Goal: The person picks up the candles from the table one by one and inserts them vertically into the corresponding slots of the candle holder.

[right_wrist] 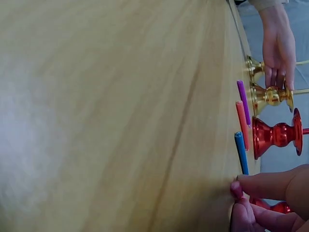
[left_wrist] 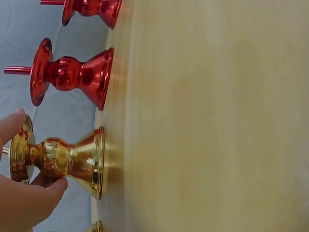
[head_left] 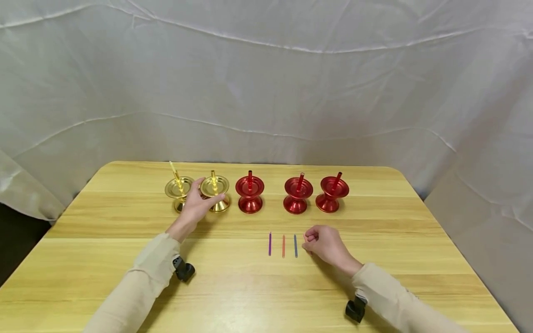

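Note:
My left hand grips a gold candle holder, the second from the left. In the left wrist view, the thumb lies at the dish's rim and the fingers curl below the stem. Just left of that hand stands another gold holder with a pale yellow candle upright in its tube. On the table, my right hand pinches a small pink candle, mostly covered by the fingers. Beside it lie a blue candle, an orange-pink candle and a purple candle.
Three red candle holders continue the row: one right of the gold pair, another farther right, and the last at the right end. All stand on the wooden table. Grey-white cloth hangs behind it.

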Demonstrator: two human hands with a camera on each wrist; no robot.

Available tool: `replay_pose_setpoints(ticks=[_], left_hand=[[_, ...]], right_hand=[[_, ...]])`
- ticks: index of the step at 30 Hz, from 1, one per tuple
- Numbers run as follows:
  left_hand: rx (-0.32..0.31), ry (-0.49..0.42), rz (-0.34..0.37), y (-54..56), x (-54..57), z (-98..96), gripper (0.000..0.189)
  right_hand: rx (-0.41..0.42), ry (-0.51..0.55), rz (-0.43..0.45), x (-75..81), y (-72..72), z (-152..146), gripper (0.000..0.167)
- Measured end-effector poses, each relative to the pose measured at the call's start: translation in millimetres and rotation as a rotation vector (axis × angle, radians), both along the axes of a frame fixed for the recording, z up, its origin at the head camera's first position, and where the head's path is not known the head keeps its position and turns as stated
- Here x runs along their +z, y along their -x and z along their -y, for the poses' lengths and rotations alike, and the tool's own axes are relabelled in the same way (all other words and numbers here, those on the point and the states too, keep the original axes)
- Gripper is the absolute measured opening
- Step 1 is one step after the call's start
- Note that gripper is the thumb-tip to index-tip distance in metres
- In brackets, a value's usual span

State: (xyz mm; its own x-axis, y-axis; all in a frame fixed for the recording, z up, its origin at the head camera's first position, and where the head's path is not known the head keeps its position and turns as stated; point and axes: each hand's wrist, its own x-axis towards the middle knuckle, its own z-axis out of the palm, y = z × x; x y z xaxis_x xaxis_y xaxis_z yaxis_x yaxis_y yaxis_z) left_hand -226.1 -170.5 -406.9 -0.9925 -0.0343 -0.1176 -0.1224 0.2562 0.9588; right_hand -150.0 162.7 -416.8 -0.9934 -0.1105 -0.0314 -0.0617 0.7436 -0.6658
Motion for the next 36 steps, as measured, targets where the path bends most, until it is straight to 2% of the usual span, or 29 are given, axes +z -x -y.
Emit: replay_pose_setpoints(ticks=[4,8,16,20,28,36], left_hand=[[-0.008,0.027,-0.004,0.8,-0.7,1.2,0.09],[-0.015,0.052,-0.004,1.2,-0.2,2.1,0.09],[-0.022,0.063,-0.009,1.8,-1.7,2.6,0.089],[-0.028,0.08,-0.014,2.4,-2.0,2.5,0.088],[-0.027,0.102,-0.016,1.9,-1.5,1.1,0.087],[-0.012,0.092,-0.044,1.0,-3.6,-0.3,0.084]], right_hand=[[0.009,-0.011,-0.005,0.1,0.6,0,0.009],[0.009,0.004,0.032,0.9,1.3,0,0.01],[-0.014,0.128,0.215,9.9,3.2,-2,0.011],[-0.017,0.206,0.271,13.2,8.4,-3,0.013],[0.021,0.328,0.295,20.5,18.8,9,0.021],[0.091,0.42,0.246,23.8,29.3,36,0.023]])
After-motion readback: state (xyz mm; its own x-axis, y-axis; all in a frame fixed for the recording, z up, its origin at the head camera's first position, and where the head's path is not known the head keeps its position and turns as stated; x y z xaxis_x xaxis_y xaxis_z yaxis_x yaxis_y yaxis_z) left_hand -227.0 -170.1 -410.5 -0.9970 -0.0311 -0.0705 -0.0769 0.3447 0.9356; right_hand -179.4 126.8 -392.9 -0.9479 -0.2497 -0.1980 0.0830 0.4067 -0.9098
